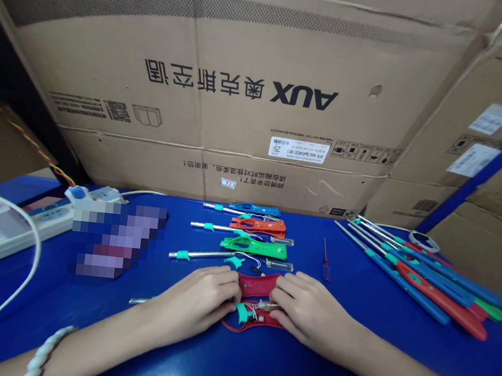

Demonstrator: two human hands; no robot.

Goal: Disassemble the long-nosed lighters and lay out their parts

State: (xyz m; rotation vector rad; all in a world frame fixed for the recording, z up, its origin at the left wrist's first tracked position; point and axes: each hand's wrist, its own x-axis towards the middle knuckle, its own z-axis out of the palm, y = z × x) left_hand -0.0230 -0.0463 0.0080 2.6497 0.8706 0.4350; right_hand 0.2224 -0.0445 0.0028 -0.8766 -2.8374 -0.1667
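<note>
In the head view, my left hand [208,294] and my right hand [308,307] close on opposite ends of a red lighter shell half [258,287]. Its inner side faces me. Just below lies the other red shell half [240,327], near my fingertips and partly covered by them. In it sit a teal trigger [242,313], white wires, a small dark part and a clear tank [267,305]. A metal tube end [138,300] shows beyond my left forearm; its rest is hidden.
Farther back lie lighter parts in rows: a green shell [256,247], an orange shell [260,227] and a blue shell [257,209], with tubes. A screwdriver [326,266] and several long lighters [440,286] are right. A power strip [7,240] stands left, cardboard [249,32] behind.
</note>
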